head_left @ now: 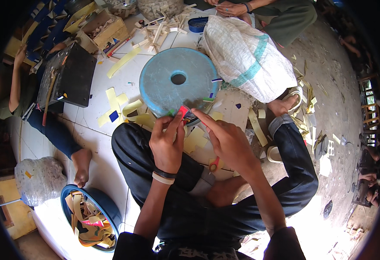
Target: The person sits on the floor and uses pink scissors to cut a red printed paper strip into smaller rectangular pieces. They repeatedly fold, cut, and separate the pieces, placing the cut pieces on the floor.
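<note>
My left hand (167,143) is closed, pinching a small red piece (183,111) between thumb and fingertips above the near edge of a round blue-grey disc with a centre hole (159,82). My right hand (233,145) comes in from the right, its index finger stretched to the red piece and the other fingers curled. A dark greyish bit shows at that fingertip. What the curled fingers hold, if anything, is hidden. Just below the right hand is an orange scissor handle (214,164); its blades are not visible. Yellow sheet scraps (195,139) lie beneath my hands.
A white woven sack (250,56) lies beyond the disc. A blue bucket of offcuts (114,212) stands at lower left, near a stuffed plastic bag (40,182). A black box (66,76), wooden sticks (157,37) and a wooden crate (112,34) stand farther off. Two other people sit nearby.
</note>
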Motion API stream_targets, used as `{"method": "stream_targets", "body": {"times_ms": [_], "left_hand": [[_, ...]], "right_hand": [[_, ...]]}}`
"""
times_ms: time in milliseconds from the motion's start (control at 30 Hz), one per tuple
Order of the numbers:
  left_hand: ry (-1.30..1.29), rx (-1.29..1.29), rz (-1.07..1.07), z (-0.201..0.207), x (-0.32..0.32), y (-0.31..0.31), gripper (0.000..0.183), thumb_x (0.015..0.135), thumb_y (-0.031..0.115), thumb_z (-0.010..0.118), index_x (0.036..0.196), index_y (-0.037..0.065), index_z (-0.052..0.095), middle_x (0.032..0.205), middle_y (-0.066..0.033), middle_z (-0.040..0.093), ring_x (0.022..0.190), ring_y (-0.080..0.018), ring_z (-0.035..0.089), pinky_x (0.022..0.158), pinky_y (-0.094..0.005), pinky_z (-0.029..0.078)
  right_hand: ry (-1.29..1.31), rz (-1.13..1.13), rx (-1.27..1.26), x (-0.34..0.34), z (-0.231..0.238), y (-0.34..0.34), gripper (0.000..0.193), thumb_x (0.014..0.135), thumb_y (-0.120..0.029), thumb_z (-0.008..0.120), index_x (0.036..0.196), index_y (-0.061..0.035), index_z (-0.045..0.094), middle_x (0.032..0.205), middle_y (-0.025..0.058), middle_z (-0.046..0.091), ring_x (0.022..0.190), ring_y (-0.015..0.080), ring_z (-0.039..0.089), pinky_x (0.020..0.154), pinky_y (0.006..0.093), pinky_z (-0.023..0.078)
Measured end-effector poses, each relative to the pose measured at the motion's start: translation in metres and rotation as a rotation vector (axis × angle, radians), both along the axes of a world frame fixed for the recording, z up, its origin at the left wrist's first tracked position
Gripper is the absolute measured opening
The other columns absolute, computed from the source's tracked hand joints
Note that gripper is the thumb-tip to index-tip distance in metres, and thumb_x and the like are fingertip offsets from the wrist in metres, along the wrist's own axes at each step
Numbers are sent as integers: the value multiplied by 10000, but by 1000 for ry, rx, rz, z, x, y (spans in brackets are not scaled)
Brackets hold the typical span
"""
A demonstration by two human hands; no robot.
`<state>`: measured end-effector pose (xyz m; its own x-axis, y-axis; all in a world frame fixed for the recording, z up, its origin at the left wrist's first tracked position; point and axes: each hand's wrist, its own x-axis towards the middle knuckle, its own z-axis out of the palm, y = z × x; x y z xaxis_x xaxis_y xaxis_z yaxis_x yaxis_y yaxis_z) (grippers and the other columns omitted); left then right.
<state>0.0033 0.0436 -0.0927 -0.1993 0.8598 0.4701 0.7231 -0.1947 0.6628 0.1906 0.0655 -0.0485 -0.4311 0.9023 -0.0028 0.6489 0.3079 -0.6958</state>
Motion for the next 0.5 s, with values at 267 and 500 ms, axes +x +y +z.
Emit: {"method": "stream_targets", "body": {"times_ms": [267, 500], "left_hand": [[-6, -10, -19, -2, -2, 2, 344, 865, -19, 781, 1190, 90, 792, 1015, -126, 667, 839, -281, 725, 721, -399, 586], [16, -26, -45, 0, -4, 3, 384, 844, -45, 759, 1204, 87, 785, 1021, -131, 659, 831, -289, 711, 732, -403, 583]], "right_hand": [[-44, 37, 69, 3, 3, 4, 663, 991, -8, 578, 1603, -246, 485, 747, 198, 634, 660, 362, 660, 665, 501, 507], [10, 92, 7, 5, 11, 14, 778, 908, 66, 586, 1609, -252, 479, 690, 170, 612, 593, 329, 636, 639, 474, 502]]}}
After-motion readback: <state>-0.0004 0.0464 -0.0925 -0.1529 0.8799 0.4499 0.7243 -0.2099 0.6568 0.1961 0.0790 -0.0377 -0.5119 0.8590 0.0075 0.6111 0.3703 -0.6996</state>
